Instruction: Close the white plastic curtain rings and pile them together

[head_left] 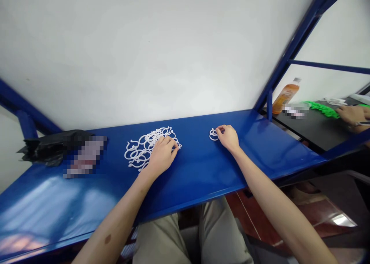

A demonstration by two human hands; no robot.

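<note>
In the head view, a pile of white plastic rings point(150, 138) lies on the blue table point(196, 171). The left hand point(162, 152) rests over the right part of this pile, its fingers half bent; I cannot tell if it grips a ring. To the right of the pile, well apart, is a small group of similar rings point(214, 135). The right hand point(229, 136) is at this group with fingers curled, and whether it pinches one ring is not clear. To the left of the pile lies a black plastic bag point(54, 144).
</note>
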